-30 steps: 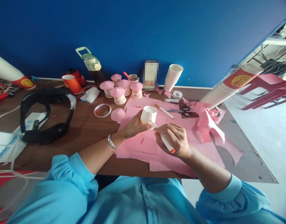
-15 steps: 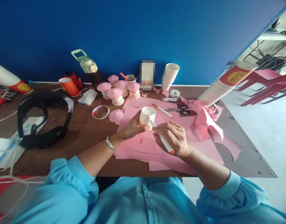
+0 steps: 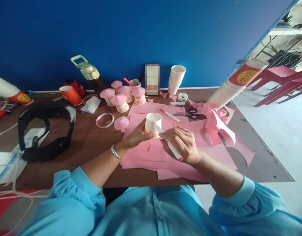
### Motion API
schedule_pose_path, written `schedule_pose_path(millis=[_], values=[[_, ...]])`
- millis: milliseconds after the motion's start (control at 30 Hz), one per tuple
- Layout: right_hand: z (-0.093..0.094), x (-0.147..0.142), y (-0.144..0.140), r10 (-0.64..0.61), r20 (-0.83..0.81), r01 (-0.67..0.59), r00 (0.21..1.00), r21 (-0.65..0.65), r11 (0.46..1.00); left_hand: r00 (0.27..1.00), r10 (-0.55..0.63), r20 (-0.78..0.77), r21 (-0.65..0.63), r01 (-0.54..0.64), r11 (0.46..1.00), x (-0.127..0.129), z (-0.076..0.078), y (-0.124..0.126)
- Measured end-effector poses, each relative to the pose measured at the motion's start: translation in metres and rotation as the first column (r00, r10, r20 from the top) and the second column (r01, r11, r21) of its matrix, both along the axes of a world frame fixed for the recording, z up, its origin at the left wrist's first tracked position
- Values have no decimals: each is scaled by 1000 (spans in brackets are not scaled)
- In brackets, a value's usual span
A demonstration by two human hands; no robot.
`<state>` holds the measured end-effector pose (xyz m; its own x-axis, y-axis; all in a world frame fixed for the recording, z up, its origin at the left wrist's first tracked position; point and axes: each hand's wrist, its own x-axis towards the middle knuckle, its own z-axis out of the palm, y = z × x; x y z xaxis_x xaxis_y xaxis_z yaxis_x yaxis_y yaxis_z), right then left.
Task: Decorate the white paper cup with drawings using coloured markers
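Head view: left hand (image 3: 137, 135) wrapped round upturned paper cup (image 3: 152, 124), right hand (image 3: 182, 144) clamped on marker (image 3: 171, 146), tip against cup. Bare pink paper (image 3: 151, 154) just nearer than cup; scissors (image 3: 189, 113) beyond, well apart.

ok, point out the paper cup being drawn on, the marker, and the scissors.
paper cup (image 3: 152, 122), head view, on its white side wall below the rim.
marker (image 3: 175, 152), head view, on the white barrel near the orange end.
scissors (image 3: 193, 113), head view, on the black handles.
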<state>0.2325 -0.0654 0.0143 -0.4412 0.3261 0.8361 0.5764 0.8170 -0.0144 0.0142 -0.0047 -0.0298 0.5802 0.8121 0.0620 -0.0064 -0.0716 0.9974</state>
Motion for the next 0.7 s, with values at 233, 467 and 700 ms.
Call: schedule_pose_path(millis=[233,467,700], values=[[1,0,1,11,-33,-10,999,25,1000,987,-84,139,-139,103,985,-3,-4,2],[0,1,1,19,-46,-18,999,12,1000,954,-95,284,-257,171,951,-2,2,2],[2,1,1,6,-63,-5,998,10,1000,927,-85,364,-361,225,905,-7,-4,5]])
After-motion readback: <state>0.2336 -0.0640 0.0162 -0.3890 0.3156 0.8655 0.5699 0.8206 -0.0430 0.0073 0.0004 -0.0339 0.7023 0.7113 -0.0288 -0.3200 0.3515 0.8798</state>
